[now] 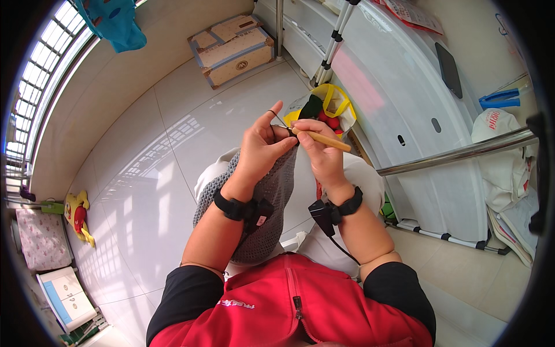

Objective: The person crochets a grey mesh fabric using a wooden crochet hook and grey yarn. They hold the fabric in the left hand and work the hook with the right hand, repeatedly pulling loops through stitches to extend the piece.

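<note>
My right hand [321,145] grips the wooden handle of a crochet hook [327,141], whose tip end points left to my other hand. Dark yarn [279,118] runs from a finger of my left hand [262,145] towards the hook. Between the left thumb and fingers I pinch the top edge of a grey crocheted piece [277,186]. That openwork fabric hangs down over my lap and left leg. At the work the two hands almost touch, and the fingers partly hide the hook's tip and the stitches there.
Beyond my hands stands a yellow-handled bag [336,102] with red and dark items inside. A cardboard box [236,50] sits by the wall. At right are a translucent plastic panel [416,112], a metal rail [455,152] and a phone [448,69]. A yellow plush toy [79,217] lies left.
</note>
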### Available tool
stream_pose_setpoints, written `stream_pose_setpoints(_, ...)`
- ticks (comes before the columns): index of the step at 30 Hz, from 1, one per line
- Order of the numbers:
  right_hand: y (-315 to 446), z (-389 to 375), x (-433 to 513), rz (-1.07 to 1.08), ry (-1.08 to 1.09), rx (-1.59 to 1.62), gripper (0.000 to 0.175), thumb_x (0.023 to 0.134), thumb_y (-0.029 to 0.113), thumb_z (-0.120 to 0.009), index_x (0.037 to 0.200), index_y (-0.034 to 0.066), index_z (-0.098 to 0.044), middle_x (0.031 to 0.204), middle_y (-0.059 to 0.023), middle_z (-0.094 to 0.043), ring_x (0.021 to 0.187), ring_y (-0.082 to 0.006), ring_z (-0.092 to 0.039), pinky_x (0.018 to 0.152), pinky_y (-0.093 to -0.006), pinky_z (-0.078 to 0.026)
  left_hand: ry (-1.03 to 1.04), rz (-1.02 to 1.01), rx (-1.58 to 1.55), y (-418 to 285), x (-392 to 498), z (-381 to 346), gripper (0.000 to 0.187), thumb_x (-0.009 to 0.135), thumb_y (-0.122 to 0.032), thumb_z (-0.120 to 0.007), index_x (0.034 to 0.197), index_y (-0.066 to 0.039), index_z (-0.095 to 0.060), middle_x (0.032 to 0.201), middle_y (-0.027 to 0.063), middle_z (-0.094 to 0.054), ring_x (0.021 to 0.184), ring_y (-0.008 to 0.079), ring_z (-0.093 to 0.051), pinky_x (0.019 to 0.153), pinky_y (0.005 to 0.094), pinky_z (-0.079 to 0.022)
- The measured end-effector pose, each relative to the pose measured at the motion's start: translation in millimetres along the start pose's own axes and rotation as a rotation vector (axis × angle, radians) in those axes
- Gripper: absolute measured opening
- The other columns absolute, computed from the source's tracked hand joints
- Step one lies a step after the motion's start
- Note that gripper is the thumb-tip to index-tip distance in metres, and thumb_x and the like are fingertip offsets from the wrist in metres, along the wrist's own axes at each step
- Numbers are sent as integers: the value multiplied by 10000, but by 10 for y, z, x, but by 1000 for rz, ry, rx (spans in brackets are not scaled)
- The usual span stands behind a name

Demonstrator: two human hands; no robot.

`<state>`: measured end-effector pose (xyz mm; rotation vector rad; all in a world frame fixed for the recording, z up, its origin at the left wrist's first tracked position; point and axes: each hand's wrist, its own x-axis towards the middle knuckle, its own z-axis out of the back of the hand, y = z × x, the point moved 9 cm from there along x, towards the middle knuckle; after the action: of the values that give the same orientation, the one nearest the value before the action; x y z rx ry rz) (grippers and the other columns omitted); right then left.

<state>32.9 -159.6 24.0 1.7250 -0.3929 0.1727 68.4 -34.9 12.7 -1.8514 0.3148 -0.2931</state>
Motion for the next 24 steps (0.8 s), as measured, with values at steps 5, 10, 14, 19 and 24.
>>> stream_pose_setpoints(5, 234, -5, -80, 233, -135, -347, 167, 900, 65, -577, 1051, 11, -624, 1015, -98, -652, 925, -189, -624, 807, -262, -487, -60, -144, 343, -83, -43, -22, 612, 794, 50, -622, 1355, 40, -378, 895, 45, -632, 839, 91, -589, 789, 211, -455)
stream_pose_setpoints(10, -225, 75, 5, -138, -239, 660, 176, 904, 80, -570, 1073, 41, -595, 964, -87, -646, 922, -210, -625, 821, -298, -503, 22, -98, 276, -69, 41, 26, 527, 804, 33, -614, 1303, 39, -445, 881, 22, -614, 836, 79, -563, 791, 212, -437)
stream_pose_setpoints(14, -271, 25, 49, -265, -93, 780, 141, 903, 94, -562, 1037, 58, -586, 970, -69, -623, 914, -187, -618, 798, -327, -517, 88, 119, -263, 47, -1, 38, 506, 797, -8, -641, 1267, 59, -464, 814, 1, -579, 736, 65, -528, 698, 190, -420)
stream_pose_setpoints(19, -172, 115, 65, -244, -62, 627, 111, 891, 57, -542, 992, 42, -584, 891, -68, -615, 863, -184, -622, 789, -333, -530, 109, 150, -354, 13, -8, 45, 466, 795, 48, -612, 1243, 69, -487, 824, 14, -599, 746, 70, -553, 716, 195, -451)
stream_pose_setpoints(24, 0, 138, 84, -112, 4, 390, 102, 884, 75, -561, 958, 5, -572, 890, -90, -621, 841, -169, -624, 810, -326, -518, 56, 108, -264, 2, 4, 92, 446, 791, 20, -607, 1224, 65, -507, 822, 6, -590, 746, 64, -533, 709, 188, -422)
